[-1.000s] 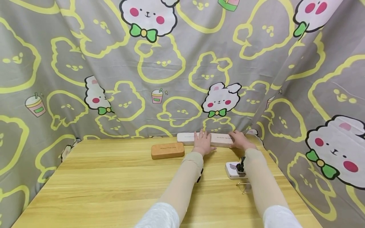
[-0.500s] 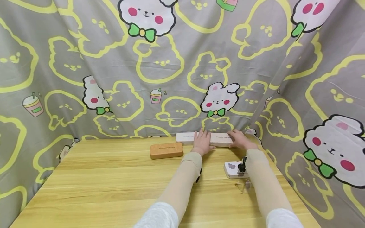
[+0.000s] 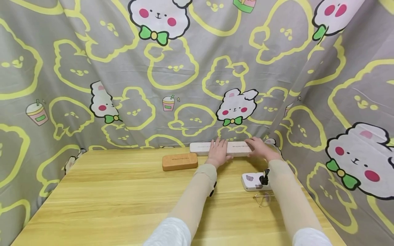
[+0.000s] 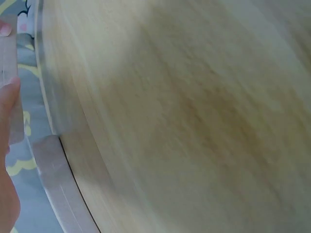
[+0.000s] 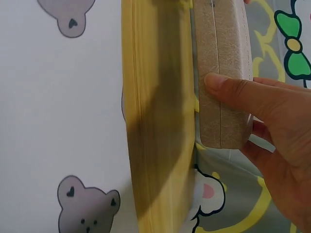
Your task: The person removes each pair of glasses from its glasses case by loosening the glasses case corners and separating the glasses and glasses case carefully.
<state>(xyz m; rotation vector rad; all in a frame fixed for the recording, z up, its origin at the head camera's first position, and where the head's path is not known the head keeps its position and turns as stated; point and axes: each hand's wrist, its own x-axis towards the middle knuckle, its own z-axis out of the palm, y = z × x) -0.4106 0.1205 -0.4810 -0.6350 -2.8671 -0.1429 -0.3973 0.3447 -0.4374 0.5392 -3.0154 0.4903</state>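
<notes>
Two pale, oblong glasses cases lie end to end along the table's back edge. My left hand (image 3: 219,152) reaches over where they meet, its thumb on the front of the right-hand case (image 3: 237,149). The right hand (image 3: 260,149) grips that same case at its right end. In the right wrist view, the right thumb presses the seam of the case (image 5: 210,116), fingers behind it. The left wrist view shows the left thumb on the held case (image 4: 8,63), while the other pale case (image 4: 65,187) rests on the tabletop. My left fingers partly cover the left-hand case (image 3: 199,148).
An orange-brown glasses case (image 3: 180,162) lies left of my left hand. Below the right wrist are a white bear-print case (image 3: 250,181), partly hidden by the arm, and thin-framed eyeglasses (image 3: 261,199). A patterned curtain (image 3: 184,85) hangs right behind the wooden table (image 3: 117,205).
My right forearm has shifted slightly to the right, showing more of the bear-print case. Both hands stay on the right-hand pale case.
</notes>
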